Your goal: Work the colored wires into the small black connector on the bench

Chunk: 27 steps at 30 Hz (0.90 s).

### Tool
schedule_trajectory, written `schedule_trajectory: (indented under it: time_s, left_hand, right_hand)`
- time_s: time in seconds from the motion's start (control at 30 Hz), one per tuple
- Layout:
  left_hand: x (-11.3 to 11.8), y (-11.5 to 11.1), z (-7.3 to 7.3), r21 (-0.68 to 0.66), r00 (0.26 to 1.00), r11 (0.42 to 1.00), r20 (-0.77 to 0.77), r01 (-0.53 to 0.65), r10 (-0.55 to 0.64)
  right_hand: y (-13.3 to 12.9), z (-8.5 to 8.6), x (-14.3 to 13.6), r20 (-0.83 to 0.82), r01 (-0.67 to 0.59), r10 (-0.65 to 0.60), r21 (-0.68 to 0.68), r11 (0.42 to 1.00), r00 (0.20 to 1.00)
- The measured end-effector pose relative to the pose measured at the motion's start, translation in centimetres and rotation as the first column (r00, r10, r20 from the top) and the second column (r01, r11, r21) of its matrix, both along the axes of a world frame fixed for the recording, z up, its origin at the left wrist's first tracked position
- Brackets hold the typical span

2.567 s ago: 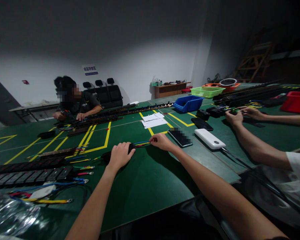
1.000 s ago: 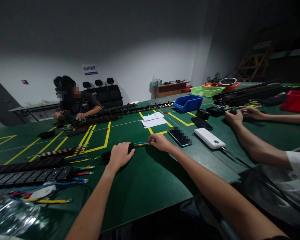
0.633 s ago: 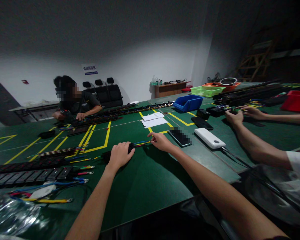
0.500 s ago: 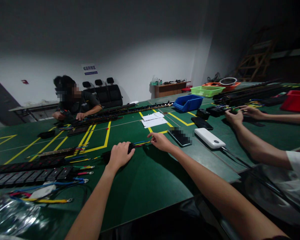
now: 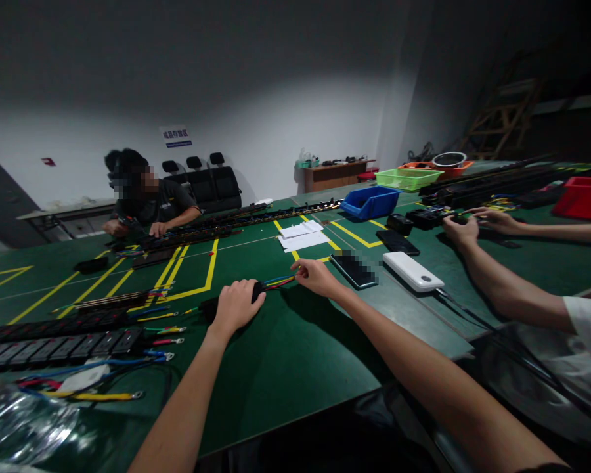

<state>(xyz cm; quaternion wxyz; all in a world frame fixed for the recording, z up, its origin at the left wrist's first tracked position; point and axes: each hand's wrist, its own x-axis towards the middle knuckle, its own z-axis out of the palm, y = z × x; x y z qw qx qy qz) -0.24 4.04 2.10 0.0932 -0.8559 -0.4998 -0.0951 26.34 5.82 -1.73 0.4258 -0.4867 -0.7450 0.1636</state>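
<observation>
My left hand (image 5: 237,306) is wrapped over a black part (image 5: 209,309) lying on the green table, and covers most of it. Coloured wires (image 5: 278,282), blue, yellow and red, come out of the part's right end. Their far ends are pinched between the fingertips of my right hand (image 5: 318,277). Just right of that hand lies a phone (image 5: 354,269). Left of my left hand are black strips of modules (image 5: 62,349) with ring-ended wires.
Beyond my hands are white papers (image 5: 303,236) and a blue bin (image 5: 370,202). A white power bank (image 5: 412,272) with a cable lies at right, near another person's hands (image 5: 463,230). Across the table a person works over long black strips. Clear plastic (image 5: 24,420) is at lower left.
The wires between my hands have shifted slightly, and my right fingertips have closed a little more around their ends. My left hand has stayed in place.
</observation>
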Motion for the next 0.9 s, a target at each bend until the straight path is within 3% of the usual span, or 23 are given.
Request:
schedule_trajectory:
  time_s: [0.3,0.57,0.9]
  left_hand:
    - [0.00,-0.03,0.01,-0.003,1.000,1.000,-0.009,-0.006,0.006]
    - [-0.01,0.05,-0.12,0.015,1.000,1.000,-0.015,-0.003,0.003]
    - [0.07,-0.16,0.29,-0.028,1.000,0.999,-0.007,-0.016,0.015]
  right_hand:
    - [0.10,-0.10,0.13,0.039,0.007,-0.008,0.011,1.000,0.999]
    - [-0.23,0.34,0.21,0.168,0.012,-0.010,-0.007,1.000,0.986]
    - [0.04,0.12,0.08,0.101,0.054,-0.050,-0.036,0.998,0.994]
